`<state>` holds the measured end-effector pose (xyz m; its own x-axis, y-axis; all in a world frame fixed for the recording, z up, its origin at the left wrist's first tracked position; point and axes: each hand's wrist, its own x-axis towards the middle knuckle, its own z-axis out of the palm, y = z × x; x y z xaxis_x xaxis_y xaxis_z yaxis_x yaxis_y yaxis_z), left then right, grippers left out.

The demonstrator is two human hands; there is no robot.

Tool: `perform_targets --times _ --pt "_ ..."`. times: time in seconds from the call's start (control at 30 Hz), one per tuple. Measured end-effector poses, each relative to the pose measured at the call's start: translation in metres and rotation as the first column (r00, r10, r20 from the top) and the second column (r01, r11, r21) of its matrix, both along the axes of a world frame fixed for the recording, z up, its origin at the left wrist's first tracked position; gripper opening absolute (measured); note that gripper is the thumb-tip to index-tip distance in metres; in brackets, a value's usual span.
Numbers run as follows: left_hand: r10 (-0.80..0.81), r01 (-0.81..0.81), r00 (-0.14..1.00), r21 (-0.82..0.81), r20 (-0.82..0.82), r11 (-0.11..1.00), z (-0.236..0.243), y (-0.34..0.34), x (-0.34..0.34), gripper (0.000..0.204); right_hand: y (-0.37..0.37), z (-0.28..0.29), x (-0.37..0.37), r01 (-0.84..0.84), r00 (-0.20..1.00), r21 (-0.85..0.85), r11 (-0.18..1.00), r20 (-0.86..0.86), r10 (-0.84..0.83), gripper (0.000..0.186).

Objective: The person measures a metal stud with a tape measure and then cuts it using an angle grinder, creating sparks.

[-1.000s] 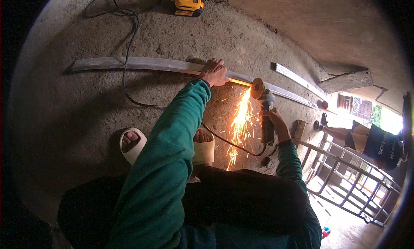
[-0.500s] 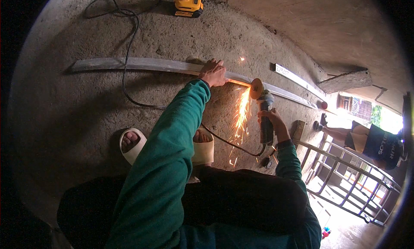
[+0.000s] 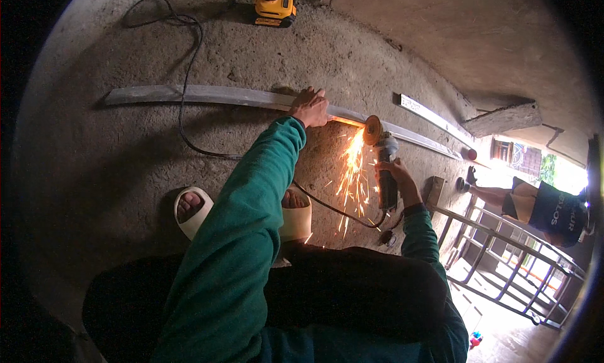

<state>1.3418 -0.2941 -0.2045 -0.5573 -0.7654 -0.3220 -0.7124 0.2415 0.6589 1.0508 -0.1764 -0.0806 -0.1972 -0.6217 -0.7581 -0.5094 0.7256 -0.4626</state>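
A long grey metal bar [image 3: 233, 97] lies across the rough concrete floor. My left hand [image 3: 310, 107] grips it near its middle, fingers over the far edge. To the right of that hand, the disc [image 3: 373, 131] of an angle grinder [image 3: 388, 174] meets the bar's near edge. Orange sparks [image 3: 356, 174] spray from the contact down toward my feet. My right hand [image 3: 396, 172] is wrapped round the grinder's dark body, which stands nearly upright in the view. The exact contact point is partly hidden by the disc and glare.
A black cord [image 3: 184, 80] crosses over the bar and runs between my sandalled feet [image 3: 190, 206]. A yellow cordless tool [image 3: 275, 9] sits at the far side. Another metal bar [image 3: 437, 119], a metal ladder-like frame [image 3: 503, 262] and a person [image 3: 546, 209] are at the right.
The spark spray has spread wider and reaches lower, nearer my right foot. The grinder has shifted very slightly left; my left hand stays on the bar.
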Motion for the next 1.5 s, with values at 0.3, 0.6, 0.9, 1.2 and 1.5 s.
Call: perform_targets --times 0.3,0.6,0.9,1.2,1.5 --pt "-0.019 0.019 1.0 0.006 0.009 1.0 -0.003 -0.001 -0.007 0.059 0.01 -0.004 -0.015 0.084 0.986 0.017 0.996 0.143 -0.086 0.03" --pt "-0.023 0.021 1.0 -0.082 -0.02 0.996 -0.002 0.013 -0.007 0.056 0.029 0.017 -0.02 0.074 0.995 -0.06 0.995 0.064 -0.07 0.03" --pt "0.099 -0.148 0.985 -0.395 -0.143 0.907 -0.025 0.037 -0.004 0.039 0.009 0.031 -0.006 0.05 0.996 -0.068 0.996 0.071 -0.045 0.033" --pt "-0.016 -0.048 0.993 -0.528 -0.114 0.848 -0.005 0.043 -0.008 0.05 0.008 0.029 -0.01 0.063 0.991 -0.108 0.992 0.125 -0.049 0.031" --pt "-0.203 0.212 0.977 -0.325 0.061 0.922 -0.013 0.043 -0.012 0.036 0.007 0.037 0.005 0.027 0.998 -0.182 0.983 0.058 -0.016 0.029"
